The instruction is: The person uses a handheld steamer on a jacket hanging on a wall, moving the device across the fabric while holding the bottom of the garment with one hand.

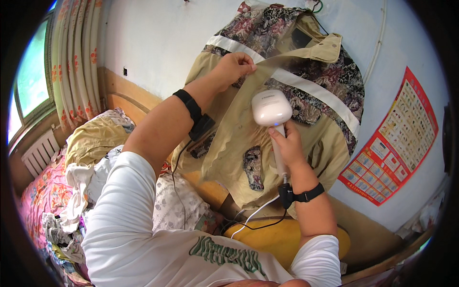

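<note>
A khaki jacket (229, 129) with dark floral panels and white stripes hangs on the wall in front of me. My left hand (233, 68) is closed on the edge of its front flap, pulling the cloth taut up and to the left. In my right hand (289, 146) is a white handheld garment steamer (271, 108), gripped by its slim handle. A small blue light glows below its rounded head. The head is in front of the jacket's middle; whether it touches the cloth I cannot tell. Black straps with small boxes sit on both forearms.
A white cord (256, 213) and dark cables run below the steamer, over a yellow rounded surface (267, 225). On the left is a bed with heaped clothes (91, 143) beside a curtain (76, 62) and window. A red-bordered poster (392, 138) hangs on the right wall.
</note>
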`<control>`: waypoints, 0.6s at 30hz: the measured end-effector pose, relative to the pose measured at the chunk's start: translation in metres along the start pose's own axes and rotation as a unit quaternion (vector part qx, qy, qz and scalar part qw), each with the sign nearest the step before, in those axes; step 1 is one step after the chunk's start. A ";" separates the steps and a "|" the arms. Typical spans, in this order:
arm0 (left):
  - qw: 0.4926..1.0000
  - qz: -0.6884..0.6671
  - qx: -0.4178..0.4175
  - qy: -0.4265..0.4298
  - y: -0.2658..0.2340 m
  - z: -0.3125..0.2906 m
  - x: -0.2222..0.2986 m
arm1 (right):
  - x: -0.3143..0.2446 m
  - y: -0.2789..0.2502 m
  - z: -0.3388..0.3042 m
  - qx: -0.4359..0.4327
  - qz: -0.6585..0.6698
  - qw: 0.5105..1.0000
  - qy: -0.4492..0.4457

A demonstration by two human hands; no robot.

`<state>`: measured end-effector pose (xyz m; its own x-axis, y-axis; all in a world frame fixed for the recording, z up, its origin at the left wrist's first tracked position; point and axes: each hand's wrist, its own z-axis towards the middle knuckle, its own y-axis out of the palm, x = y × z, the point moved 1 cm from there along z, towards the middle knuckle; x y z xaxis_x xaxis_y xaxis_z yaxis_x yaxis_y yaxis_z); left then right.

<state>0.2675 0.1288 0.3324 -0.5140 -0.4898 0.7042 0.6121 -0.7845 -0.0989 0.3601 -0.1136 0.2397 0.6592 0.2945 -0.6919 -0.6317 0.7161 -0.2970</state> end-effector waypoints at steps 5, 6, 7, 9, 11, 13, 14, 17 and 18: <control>1.000 -0.021 0.009 0.020 0.000 0.003 -0.005 | 0.020 0.001 -0.009 -0.054 -0.073 0.995 0.035; 1.000 -0.020 0.013 0.020 0.000 0.003 -0.005 | 0.017 0.000 -0.009 -0.034 -0.075 0.996 0.041; 1.000 -0.020 0.013 0.019 0.000 0.003 -0.005 | 0.015 0.000 -0.009 -0.014 -0.078 0.996 0.047; 1.000 -0.023 0.010 0.019 0.001 0.003 -0.005 | 0.010 -0.001 -0.002 -0.002 -0.049 0.999 0.011; 1.000 -0.016 0.012 0.015 0.001 0.004 -0.006 | 0.003 0.000 0.005 0.011 -0.020 0.999 -0.027; 1.000 -0.008 0.014 0.012 0.000 0.006 -0.008 | -0.005 0.004 0.008 0.026 -0.011 0.999 -0.023; 1.000 -0.006 0.019 0.012 0.000 0.007 -0.009 | -0.001 0.003 0.007 0.027 -0.012 0.999 -0.023; 1.000 0.001 0.028 0.008 0.001 0.008 -0.010 | 0.010 0.005 -0.001 -0.002 -0.061 0.998 0.002; 0.999 0.006 0.034 0.004 0.001 0.007 -0.010 | 0.011 0.006 -0.007 -0.003 -0.061 0.998 0.002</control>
<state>0.2775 0.1356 0.3303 -0.5110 -0.5030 0.6970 0.6576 -0.7510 -0.0598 0.3612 -0.1102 0.2258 0.7290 0.2030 -0.6538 -0.5498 0.7425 -0.3825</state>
